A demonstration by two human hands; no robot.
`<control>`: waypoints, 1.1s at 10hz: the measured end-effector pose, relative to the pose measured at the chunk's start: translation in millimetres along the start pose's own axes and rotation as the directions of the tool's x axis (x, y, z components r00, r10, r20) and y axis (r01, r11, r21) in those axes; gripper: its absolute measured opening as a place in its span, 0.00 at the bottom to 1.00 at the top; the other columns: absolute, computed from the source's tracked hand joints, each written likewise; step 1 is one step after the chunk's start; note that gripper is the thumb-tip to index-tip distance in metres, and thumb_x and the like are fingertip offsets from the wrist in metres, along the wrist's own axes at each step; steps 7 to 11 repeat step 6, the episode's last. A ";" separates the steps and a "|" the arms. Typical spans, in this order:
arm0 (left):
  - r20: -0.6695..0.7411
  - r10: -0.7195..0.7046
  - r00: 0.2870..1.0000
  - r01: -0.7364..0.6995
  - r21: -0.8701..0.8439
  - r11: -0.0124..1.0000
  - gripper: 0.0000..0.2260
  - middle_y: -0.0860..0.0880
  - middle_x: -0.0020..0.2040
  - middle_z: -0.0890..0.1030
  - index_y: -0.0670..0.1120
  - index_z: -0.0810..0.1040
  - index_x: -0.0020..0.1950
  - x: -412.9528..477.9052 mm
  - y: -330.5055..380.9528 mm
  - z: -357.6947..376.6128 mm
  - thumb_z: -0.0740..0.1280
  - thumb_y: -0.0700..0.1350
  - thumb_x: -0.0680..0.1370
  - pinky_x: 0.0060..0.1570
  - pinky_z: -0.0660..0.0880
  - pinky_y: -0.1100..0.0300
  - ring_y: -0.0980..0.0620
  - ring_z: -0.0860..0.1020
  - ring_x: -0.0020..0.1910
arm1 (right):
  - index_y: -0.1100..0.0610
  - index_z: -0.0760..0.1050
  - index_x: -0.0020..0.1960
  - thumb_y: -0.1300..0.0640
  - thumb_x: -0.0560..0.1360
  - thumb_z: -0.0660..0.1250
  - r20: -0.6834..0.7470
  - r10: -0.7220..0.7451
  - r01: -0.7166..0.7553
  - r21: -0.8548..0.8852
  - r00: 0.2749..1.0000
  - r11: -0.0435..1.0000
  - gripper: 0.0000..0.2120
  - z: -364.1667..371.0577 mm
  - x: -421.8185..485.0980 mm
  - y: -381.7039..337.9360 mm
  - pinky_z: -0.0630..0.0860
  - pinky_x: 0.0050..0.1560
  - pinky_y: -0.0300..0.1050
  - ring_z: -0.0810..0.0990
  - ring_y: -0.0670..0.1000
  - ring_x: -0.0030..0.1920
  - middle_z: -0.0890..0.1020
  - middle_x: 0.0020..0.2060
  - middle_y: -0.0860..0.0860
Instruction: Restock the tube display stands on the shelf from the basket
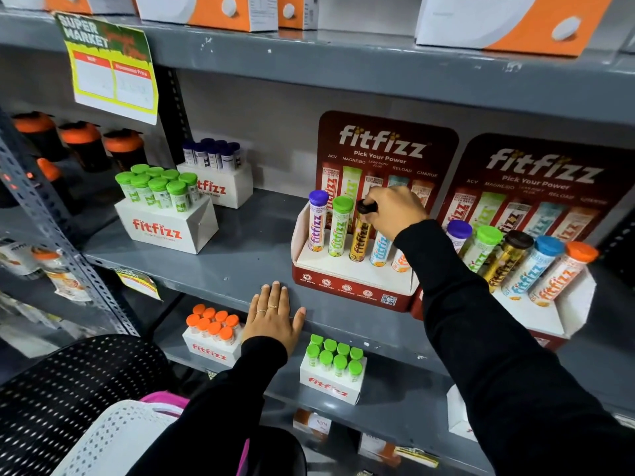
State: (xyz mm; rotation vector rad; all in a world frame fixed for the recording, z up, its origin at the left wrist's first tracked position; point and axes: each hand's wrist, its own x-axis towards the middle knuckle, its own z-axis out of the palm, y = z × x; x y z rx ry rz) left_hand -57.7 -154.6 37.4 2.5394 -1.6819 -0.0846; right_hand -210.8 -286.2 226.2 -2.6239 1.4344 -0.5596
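Note:
Two red fitfizz display stands sit on the grey middle shelf. The left stand (347, 283) holds a purple-capped tube (316, 221), a green-capped tube (340, 228), a gold tube with a black cap (360, 240), a blue tube (379, 249) and an orange tube (400, 261), both partly hidden by my arm. My right hand (395, 207) grips the black cap of the gold tube, which stands in its slot. My left hand (273, 316) lies flat on the shelf's front edge. The right stand (546, 317) holds several tubes. A white basket (113, 438) sits at the bottom left.
White fitfizz boxes of green-capped tubes (165, 214) and dark-capped tubes (220, 176) stand further left on the same shelf (240, 255). Below are boxes of orange-capped (211, 338) and green-capped tubes (331, 372). A black perforated basket (68, 379) is at lower left. Orange-lidded shakers (86, 146) stand far left.

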 end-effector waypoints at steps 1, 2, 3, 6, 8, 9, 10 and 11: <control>-0.003 -0.001 1.000 0.001 -0.028 1.000 0.29 0.46 0.77 0.46 0.44 0.45 0.75 -0.2 0.0 -0.4 0.42 0.59 0.79 0.72 0.39 0.53 0.48 0.43 0.75 | 0.60 0.77 0.56 0.59 0.73 0.71 0.001 0.010 -0.010 -0.019 1.000 1.000 0.12 -0.8 -0.8 -1.6 0.80 0.54 0.50 0.81 0.59 0.52 0.82 0.53 0.61; -0.012 0.002 1.000 -0.002 -0.020 1.000 0.28 0.46 0.77 0.47 0.44 0.46 0.75 -2.6 1.4 0.2 0.42 0.59 0.79 0.72 0.40 0.53 0.47 0.44 0.75 | 0.61 0.77 0.59 0.59 0.74 0.69 -0.037 0.020 -0.020 -0.015 0.999 1.000 0.13 1.4 -7.3 -2.4 0.74 0.60 0.48 0.76 0.58 0.59 0.80 0.57 0.58; -0.016 0.009 1.000 -0.010 -0.043 0.999 0.28 0.45 0.77 0.48 0.43 0.47 0.75 -2.0 2.7 -3.7 0.44 0.58 0.79 0.73 0.42 0.53 0.47 0.45 0.75 | 0.60 0.74 0.63 0.59 0.76 0.67 -0.160 -0.021 0.018 -0.021 0.987 1.000 0.16 1.0 -23.5 -4.6 0.63 0.68 0.46 0.68 0.56 0.68 0.75 0.65 0.56; -0.300 0.126 0.946 -0.196 -0.215 0.957 0.32 0.33 0.67 0.68 0.32 0.65 0.67 -3.2 31.0 -17.0 0.47 0.54 0.72 0.67 0.61 0.41 0.35 0.66 0.67 | 0.62 0.84 0.41 0.65 0.71 0.66 -0.263 -0.469 0.439 -0.166 0.843 0.883 0.07 34.9 -131.5 -2.8 0.81 0.52 0.50 0.84 0.59 0.49 0.87 0.43 0.57; -0.300 0.126 0.946 -0.196 -0.215 0.957 0.32 0.33 0.67 0.68 0.32 0.65 0.67 -3.2 31.0 -17.0 0.47 0.54 0.72 0.67 0.61 0.41 0.35 0.66 0.67 | 0.62 0.84 0.41 0.65 0.71 0.66 -0.263 -0.469 0.439 -0.166 0.843 0.883 0.07 34.9 -131.5 -2.8 0.81 0.52 0.50 0.84 0.59 0.49 0.87 0.43 0.57; -0.300 0.126 0.946 -0.196 -0.215 0.957 0.32 0.33 0.67 0.68 0.32 0.65 0.67 -3.2 31.0 -17.0 0.47 0.54 0.72 0.67 0.61 0.41 0.35 0.66 0.67 | 0.62 0.84 0.41 0.65 0.71 0.66 -0.263 -0.469 0.439 -0.166 0.843 0.883 0.07 34.9 -131.5 -2.8 0.81 0.52 0.50 0.84 0.59 0.49 0.87 0.43 0.57; -0.300 0.126 0.946 -0.196 -0.215 0.957 0.32 0.33 0.67 0.68 0.32 0.65 0.67 -3.2 31.0 -17.0 0.47 0.54 0.72 0.67 0.61 0.41 0.35 0.66 0.67 | 0.62 0.84 0.41 0.65 0.71 0.66 -0.263 -0.469 0.439 -0.166 0.843 0.883 0.07 34.9 -131.5 -2.8 0.81 0.52 0.50 0.84 0.59 0.49 0.87 0.43 0.57; -0.300 0.126 0.946 -0.196 -0.215 0.957 0.32 0.33 0.67 0.68 0.32 0.65 0.67 -3.2 31.0 -17.0 0.47 0.54 0.72 0.67 0.61 0.41 0.35 0.66 0.67 | 0.62 0.84 0.41 0.65 0.71 0.66 -0.263 -0.469 0.439 -0.166 0.843 0.883 0.07 34.9 -131.5 -2.8 0.81 0.52 0.50 0.84 0.59 0.49 0.87 0.43 0.57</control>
